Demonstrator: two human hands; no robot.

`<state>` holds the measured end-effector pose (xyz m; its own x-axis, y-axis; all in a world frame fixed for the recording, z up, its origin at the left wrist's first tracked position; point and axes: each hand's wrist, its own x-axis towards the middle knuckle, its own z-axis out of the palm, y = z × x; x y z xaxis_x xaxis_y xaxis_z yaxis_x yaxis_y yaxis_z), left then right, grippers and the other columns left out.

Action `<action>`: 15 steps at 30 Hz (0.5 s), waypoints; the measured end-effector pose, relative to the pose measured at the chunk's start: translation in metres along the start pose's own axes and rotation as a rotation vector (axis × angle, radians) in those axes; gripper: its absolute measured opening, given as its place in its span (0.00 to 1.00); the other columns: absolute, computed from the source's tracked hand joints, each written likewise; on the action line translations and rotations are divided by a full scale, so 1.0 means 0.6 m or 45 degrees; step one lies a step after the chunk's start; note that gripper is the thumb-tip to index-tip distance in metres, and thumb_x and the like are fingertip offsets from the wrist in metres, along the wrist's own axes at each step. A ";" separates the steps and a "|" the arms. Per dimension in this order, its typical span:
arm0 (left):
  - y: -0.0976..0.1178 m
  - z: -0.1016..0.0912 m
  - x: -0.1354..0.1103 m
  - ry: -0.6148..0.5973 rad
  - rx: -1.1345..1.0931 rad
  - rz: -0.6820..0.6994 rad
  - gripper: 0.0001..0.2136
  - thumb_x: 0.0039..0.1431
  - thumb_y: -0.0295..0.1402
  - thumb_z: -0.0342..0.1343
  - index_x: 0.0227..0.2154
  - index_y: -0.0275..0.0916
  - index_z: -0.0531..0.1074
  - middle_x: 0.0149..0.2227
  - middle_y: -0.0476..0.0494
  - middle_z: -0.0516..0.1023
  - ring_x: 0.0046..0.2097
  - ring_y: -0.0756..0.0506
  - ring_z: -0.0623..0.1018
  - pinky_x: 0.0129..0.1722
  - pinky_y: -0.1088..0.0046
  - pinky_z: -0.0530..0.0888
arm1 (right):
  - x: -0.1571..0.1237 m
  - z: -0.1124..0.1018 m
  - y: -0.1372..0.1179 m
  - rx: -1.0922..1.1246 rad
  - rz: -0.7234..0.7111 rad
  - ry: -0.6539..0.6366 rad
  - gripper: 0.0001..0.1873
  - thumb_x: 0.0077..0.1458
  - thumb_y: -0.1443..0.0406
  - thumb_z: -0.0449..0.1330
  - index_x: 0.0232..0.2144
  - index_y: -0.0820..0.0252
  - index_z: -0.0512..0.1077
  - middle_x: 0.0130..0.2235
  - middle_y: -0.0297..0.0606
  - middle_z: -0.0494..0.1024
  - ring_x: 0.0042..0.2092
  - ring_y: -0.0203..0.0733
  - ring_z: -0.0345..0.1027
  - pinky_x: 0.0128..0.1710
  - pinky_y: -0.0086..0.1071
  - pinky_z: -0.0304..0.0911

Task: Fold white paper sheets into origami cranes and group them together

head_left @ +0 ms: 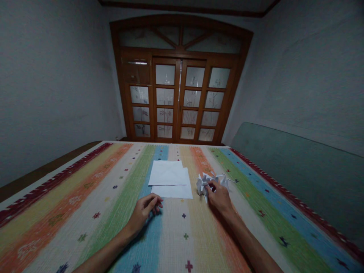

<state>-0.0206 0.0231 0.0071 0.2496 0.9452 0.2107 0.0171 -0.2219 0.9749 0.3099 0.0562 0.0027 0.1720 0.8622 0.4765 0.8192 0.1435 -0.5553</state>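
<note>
Smooth matt paper sheets [167, 173] — woven cloth [172, 235] — wooden doors [176, 98]

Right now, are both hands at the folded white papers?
No, only the right hand is there; the left hand is near the flat sheets.

The left hand [146, 208], towards seven o'clock, and the right hand [219, 195], towards five, are bare and slim-fingered; the left forearm [113, 248] and right forearm [246, 235] are slender, likewise bare.

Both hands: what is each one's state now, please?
Left hand: half open, nothing visible in it.
Right hand: touching folded white paper; grip cannot be told.
</note>
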 end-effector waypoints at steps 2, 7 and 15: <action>-0.002 0.000 0.001 -0.014 0.013 -0.013 0.22 0.60 0.53 0.57 0.33 0.35 0.77 0.28 0.42 0.79 0.27 0.47 0.75 0.26 0.74 0.69 | 0.002 0.003 0.008 -0.041 0.024 0.018 0.12 0.56 0.60 0.57 0.33 0.59 0.78 0.30 0.42 0.82 0.31 0.49 0.75 0.33 0.35 0.64; -0.003 0.000 0.000 -0.037 0.037 -0.040 0.22 0.60 0.53 0.56 0.33 0.35 0.77 0.28 0.42 0.79 0.27 0.47 0.75 0.24 0.75 0.66 | 0.004 0.003 0.022 -0.122 0.067 0.048 0.13 0.58 0.60 0.56 0.36 0.59 0.78 0.33 0.43 0.82 0.34 0.49 0.76 0.33 0.34 0.63; -0.002 0.003 -0.001 -0.031 0.046 -0.057 0.21 0.61 0.52 0.55 0.34 0.35 0.76 0.27 0.43 0.79 0.26 0.48 0.75 0.22 0.77 0.64 | 0.012 -0.008 0.041 -0.158 0.137 0.117 0.16 0.58 0.58 0.55 0.38 0.61 0.78 0.32 0.46 0.82 0.34 0.51 0.76 0.33 0.36 0.63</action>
<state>-0.0190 0.0222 0.0054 0.2709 0.9484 0.1649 0.0635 -0.1886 0.9800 0.3340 0.0635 -0.0041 0.3069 0.8204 0.4824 0.8537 -0.0132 -0.5205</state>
